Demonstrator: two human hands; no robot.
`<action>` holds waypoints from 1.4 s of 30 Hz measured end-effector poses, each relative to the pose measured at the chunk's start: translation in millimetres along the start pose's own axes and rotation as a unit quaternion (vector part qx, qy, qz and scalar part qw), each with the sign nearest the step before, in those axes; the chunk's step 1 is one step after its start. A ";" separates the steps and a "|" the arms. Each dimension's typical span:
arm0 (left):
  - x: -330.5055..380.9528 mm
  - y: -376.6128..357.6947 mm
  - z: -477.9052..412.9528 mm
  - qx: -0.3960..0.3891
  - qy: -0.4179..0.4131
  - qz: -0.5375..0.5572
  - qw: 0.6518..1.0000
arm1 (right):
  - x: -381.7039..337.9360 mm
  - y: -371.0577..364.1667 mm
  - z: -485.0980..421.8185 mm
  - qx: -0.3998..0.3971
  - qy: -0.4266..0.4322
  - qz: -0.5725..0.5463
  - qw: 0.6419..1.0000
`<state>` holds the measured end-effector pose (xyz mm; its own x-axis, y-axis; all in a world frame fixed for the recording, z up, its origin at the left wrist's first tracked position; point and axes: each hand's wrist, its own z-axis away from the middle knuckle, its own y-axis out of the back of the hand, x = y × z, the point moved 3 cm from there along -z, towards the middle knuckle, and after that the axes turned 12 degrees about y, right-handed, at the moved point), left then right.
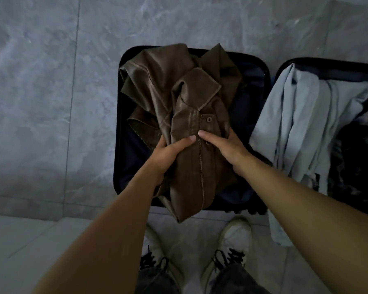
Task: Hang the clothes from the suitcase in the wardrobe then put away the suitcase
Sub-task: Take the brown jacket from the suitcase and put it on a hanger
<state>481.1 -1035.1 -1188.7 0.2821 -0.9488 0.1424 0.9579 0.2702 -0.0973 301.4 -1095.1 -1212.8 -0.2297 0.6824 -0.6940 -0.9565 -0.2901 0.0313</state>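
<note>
Clamping left hand (170, 154) and right hand (224, 150) round the bunched brown jacket (191, 102), centre frame, over the left half of the suitcase (116, 134). Could slip loose if lifted by this one fold; might snag trailing cloth on the near rim, lower centre.

both hands (197, 149) grip brown jacket (179, 88) (bunched), over open suitcase (123, 166)

Suitcase (119, 158) open on the floor (40, 102), halves side by side. Jacket (179, 92) in the left half, overhanging its near rim; shirt (295, 124) in the right half, likewise. Left grip (170, 154) and right grip (223, 149) on the jacket. Shoes (236, 235) on the floor before the suitcase.
</note>
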 end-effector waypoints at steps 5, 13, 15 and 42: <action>-14.2 -11.2 30.6 -0.011 0.013 0.031 0.999 | -12.5 -4.4 28.9 -0.042 -0.046 -0.079 0.995; 0.5 -23.4 158.3 -0.040 -0.057 0.049 0.996 | -91.0 7.2 122.2 -0.033 -0.048 -0.132 0.990; 4.7 -28.4 196.4 -0.051 -0.068 0.049 0.995 | -114.8 9.5 149.6 -0.024 -0.043 -0.138 0.989; -39.0 -46.1 756.7 0.072 -0.260 0.251 0.930 | -476.7 -48.3 576.7 -0.235 0.101 -0.053 0.965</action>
<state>466.7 -886.6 -444.4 0.6479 -0.5003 0.5744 0.6853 0.7120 -0.1529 353.2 -1019.5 -468.7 -0.0504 0.5934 -0.8033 -0.7749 -0.5307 -0.3434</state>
